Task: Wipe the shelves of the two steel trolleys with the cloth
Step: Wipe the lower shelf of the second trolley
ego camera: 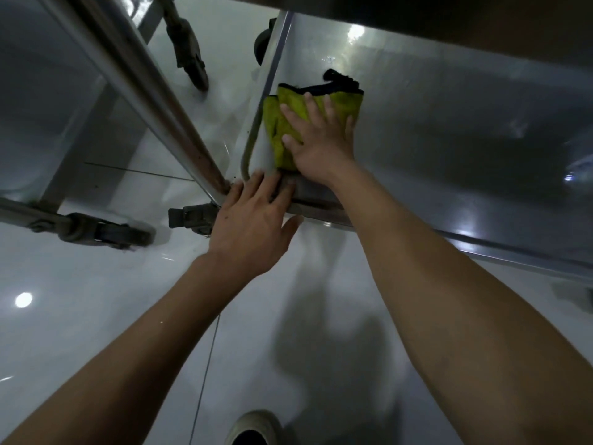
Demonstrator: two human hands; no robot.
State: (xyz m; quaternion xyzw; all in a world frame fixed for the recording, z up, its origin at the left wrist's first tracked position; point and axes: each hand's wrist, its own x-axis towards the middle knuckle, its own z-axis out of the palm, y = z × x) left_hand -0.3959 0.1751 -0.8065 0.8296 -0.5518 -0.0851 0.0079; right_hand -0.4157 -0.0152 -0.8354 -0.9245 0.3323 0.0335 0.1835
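Observation:
A yellow-green cloth [345, 104] with a black edge lies on the low steel shelf of the right trolley [449, 123], near its left corner. My right hand [321, 139] lies flat on the cloth with fingers spread, pressing it against the shelf. My left hand [253, 220] rests with straight fingers on the near left corner of that shelf, beside the corner post. The left trolley [48, 101] stands close by, its bottom shelf seen at an angle.
Caster wheels [109, 234] of the left trolley sit on the glossy white tiled floor, one [189, 216] right beside my left hand. Another wheel [263, 43] shows behind the right trolley's far corner. A shoe [253, 428] shows at the bottom edge. A darker shelf overhangs at the top right.

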